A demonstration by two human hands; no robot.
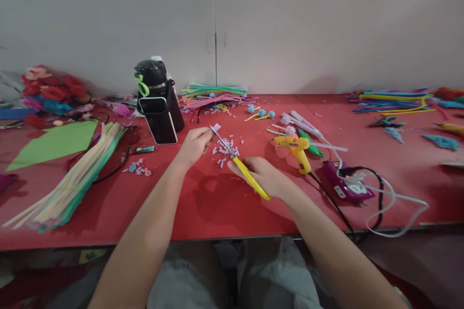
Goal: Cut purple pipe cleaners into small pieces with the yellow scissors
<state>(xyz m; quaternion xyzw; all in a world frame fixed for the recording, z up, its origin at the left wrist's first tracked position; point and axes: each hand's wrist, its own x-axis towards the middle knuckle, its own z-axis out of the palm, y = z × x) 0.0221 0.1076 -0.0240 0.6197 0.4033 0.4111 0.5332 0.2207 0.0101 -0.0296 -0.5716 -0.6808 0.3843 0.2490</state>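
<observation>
In my right hand (259, 174) is a pair of scissors with yellow handles (250, 177), its fingers closed round them. The metal blades point up and left to my left hand (195, 146). That hand is closed in a pinch on a small light purple strip (216, 127), which sticks out by the blade tips. Whether the blades touch the strip I cannot tell. Below the blades, a scatter of small cut purple pieces (222, 147) lies on the red table (217, 212).
Left stand a black bottle (151, 73) and a phone (159, 120), near a bundle of cream and green pipe cleaners (78, 174) and a green sheet (54, 142). To the right are a yellow glue gun (299, 149), a purple power strip (339, 181) with cables, and pliers (387, 122).
</observation>
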